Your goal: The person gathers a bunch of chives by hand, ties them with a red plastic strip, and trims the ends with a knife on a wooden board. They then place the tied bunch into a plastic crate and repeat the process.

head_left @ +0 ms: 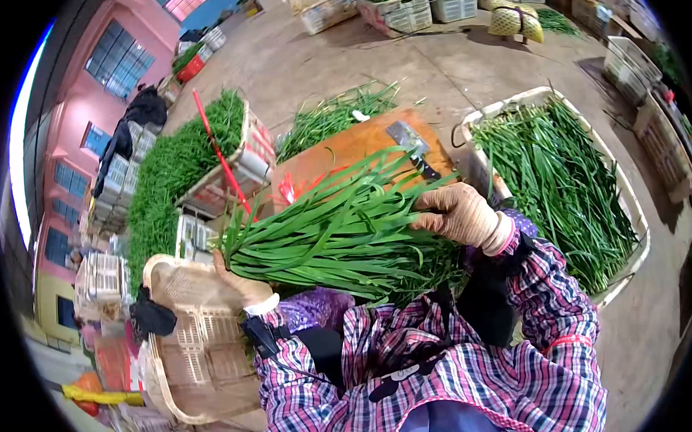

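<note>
Chive bundle (339, 231), held between hands, left hand (242, 284) beneath, right hand (456, 212) on top

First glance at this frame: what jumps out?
A big bundle of long green leaves fills the centre. The gloved right hand grips it from above, and the gloved left hand holds it from beneath at its left end. Behind it a cleaver lies on an orange-brown chopping board. A white crate heaped with the same greens sits on the ground at right.
</note>
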Available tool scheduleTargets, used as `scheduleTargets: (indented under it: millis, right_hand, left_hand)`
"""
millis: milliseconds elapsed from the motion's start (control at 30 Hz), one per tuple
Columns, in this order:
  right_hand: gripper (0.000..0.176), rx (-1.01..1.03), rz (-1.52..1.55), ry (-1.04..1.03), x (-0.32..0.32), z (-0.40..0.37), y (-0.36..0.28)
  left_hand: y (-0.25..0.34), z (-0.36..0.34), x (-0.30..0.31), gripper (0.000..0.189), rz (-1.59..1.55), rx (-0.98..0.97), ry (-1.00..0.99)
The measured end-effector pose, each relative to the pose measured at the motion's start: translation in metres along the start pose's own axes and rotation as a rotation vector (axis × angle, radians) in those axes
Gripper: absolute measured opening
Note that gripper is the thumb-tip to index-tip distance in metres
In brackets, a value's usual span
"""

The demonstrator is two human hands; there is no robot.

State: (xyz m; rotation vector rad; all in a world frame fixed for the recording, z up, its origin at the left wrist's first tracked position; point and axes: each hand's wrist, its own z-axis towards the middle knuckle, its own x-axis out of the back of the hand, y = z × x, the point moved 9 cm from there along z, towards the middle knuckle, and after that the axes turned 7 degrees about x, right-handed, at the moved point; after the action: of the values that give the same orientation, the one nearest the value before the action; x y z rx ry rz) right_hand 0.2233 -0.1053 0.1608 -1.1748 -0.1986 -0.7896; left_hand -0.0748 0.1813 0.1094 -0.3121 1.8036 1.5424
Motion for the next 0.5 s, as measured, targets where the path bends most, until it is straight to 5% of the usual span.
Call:
scheduleTargets:
  millis: [133,500]
  right_hand:
    - [0.026,-0.002,0.216,-0.118,-0.029,0.005,-0.008]
    - [0.024,-0.338,0.714,-0.161,-0.064,-0.016,0.009]
  left_hand:
    - [0.013,0.009,0.049,0.057,0.028,-0.030,0.053]
    - [0.014,-0.019,0.044,0.049,-0.057,-0.011,0.097]
